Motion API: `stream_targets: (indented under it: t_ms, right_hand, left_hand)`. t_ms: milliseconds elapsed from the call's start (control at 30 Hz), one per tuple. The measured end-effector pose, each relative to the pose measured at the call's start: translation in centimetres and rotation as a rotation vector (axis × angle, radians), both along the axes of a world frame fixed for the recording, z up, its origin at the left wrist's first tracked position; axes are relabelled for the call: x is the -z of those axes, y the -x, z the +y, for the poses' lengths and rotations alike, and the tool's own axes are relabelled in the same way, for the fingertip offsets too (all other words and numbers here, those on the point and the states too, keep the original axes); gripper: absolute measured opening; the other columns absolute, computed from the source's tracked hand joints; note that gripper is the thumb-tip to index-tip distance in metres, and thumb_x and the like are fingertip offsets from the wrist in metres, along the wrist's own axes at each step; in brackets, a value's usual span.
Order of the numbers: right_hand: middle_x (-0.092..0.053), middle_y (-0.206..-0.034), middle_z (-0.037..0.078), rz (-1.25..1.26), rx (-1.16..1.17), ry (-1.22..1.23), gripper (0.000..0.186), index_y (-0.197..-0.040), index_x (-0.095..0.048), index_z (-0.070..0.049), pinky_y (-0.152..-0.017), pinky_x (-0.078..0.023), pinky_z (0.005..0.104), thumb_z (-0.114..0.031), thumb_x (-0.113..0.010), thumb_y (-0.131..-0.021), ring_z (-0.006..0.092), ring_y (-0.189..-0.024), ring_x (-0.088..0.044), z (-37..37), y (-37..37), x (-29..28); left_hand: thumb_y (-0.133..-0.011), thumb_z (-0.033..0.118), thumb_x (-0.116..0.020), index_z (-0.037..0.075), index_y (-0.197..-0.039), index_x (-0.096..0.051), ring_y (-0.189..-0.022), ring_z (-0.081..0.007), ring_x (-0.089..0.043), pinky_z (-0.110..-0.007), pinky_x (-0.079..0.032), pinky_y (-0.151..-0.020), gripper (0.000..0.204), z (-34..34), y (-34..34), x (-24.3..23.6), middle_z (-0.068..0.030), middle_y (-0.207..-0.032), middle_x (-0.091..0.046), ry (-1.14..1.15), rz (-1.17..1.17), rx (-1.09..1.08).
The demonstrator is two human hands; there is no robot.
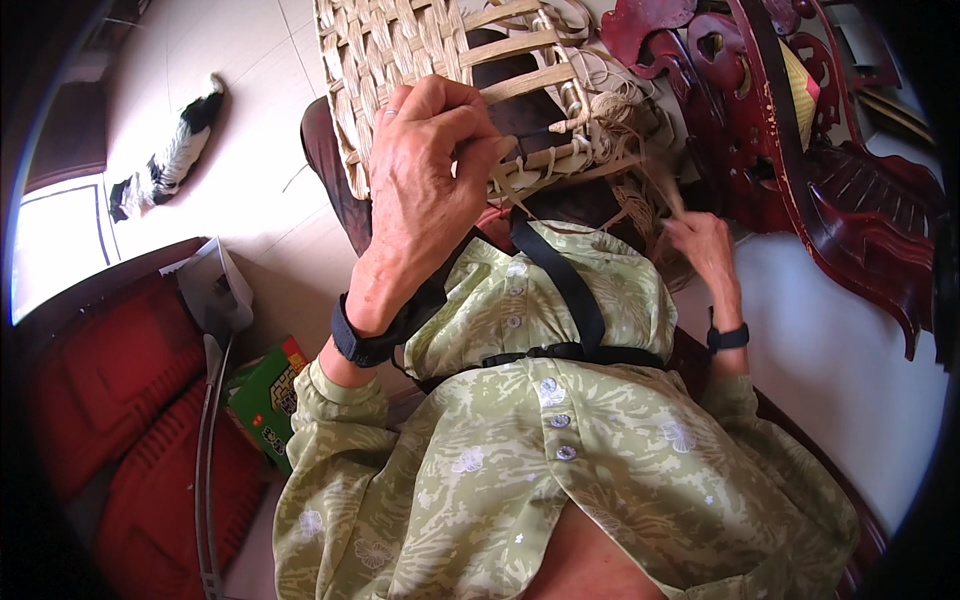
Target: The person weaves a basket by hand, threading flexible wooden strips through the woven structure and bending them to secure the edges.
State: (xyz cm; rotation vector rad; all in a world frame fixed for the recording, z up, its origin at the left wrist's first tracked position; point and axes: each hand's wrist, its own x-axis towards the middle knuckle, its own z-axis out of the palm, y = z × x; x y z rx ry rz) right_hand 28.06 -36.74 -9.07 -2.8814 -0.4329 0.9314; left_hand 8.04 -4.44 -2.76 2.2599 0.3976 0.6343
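Note:
A woven panel [392, 45] of pale, flat plant strips lies across my lap at the top of the view. Its right part shows open crosswise strips with gaps, edged by a bound rim. My left hand [430, 165] is over the panel's near edge, fingers curled and thumb pressed in; what it pinches is hidden. Off to the right, my right hand [705, 248] is closed on a light brown fibre strand [660, 180], which is blurred and runs up toward the panel. Tangled loose fibre [622, 115] gathers at the panel's right corner.
Dark red carved wooden furniture [740, 100] stands at the right. At the left are a red slatted seat [150, 470], a green box [262, 405] and a long-handled grey tool [215, 330]. A black and white cat [170, 160] lies on the tiled floor.

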Motion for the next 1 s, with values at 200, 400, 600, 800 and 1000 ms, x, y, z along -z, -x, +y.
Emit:
stream_targets:
  t_ms: [200, 400, 600, 800, 1000]
  right_hand:
    - [-0.069, -0.108, 0.018, -0.499, -0.248, -0.206, 0.032, -0.113, -0.068, -0.002, -0.083, -0.054, 0.0458, -0.022, -0.074, -0.089, 0.0373, -0.097, -0.069, 0.1, 0.1, -2.8]
    - [-0.072, -0.087, 0.008, -0.366, -0.519, -0.868, 0.043, -0.098, -0.069, -0.005, -0.074, -0.053, 0.0385, -0.039, -0.086, -0.077, 0.0236, -0.078, -0.07, 13.9, 11.8, -6.5]
    - [-0.069, -0.077, 0.003, 0.111, -0.249, -1.099, 0.023, -0.084, -0.064, -0.002, -0.063, -0.05, 0.0314, -0.021, -0.072, -0.095, 0.0118, -0.066, -0.063, 15.4, 12.6, -7.1]
    - [-0.063, -0.071, 0.001, 0.572, 0.013, -1.101, 0.024, -0.085, -0.063, 0.001, -0.058, -0.046, 0.0251, -0.018, -0.065, -0.101, 0.006, -0.062, -0.055, 14.4, 12.9, -10.0]
    - [-0.06, -0.068, 0.001, 0.468, -0.052, -1.056, 0.026, -0.081, -0.06, 0.0, -0.057, -0.043, 0.0255, -0.017, -0.067, -0.099, 0.0058, -0.062, -0.051, 14.1, 13.2, -10.8]
  left_hand:
    - [-0.078, 0.006, -0.074, -0.001, -0.084, -0.072, -0.094, -0.024, -0.06, -0.034, -0.048, -0.083, 0.01, 0.2, -0.2, -0.1, -0.0067, -0.097, -0.063, -0.031, -0.003, 0.006]
    - [-0.073, 0.004, -0.073, 0.002, -0.075, -0.07, -0.091, -0.0303, -0.058, -0.041, -0.044, -0.084, 0.004, -0.3, -0.9, 0.6, -0.0071, -0.092, -0.064, 0.069, -0.075, 0.008]
    - [-0.077, 0.007, -0.073, 0.002, -0.081, -0.071, -0.091, -0.0313, -0.057, -0.041, -0.043, -0.087, 0.006, 0.3, -0.1, 0.1, -0.0091, -0.097, -0.063, 0.015, -0.074, 0.125]
    - [-0.071, -0.006, -0.078, 0.004, -0.107, -0.068, -0.097, -0.029, -0.065, -0.035, -0.055, -0.079, 0.039, 2.1, 1.9, -0.6, -0.0087, -0.114, -0.062, 0.172, -0.084, 0.3]
    - [-0.069, -0.002, -0.08, 0.005, -0.101, -0.071, -0.097, -0.0258, -0.067, -0.034, -0.056, -0.08, 0.034, 1.0, 2.0, 0.1, -0.0084, -0.111, -0.065, -0.051, -0.139, 0.294]
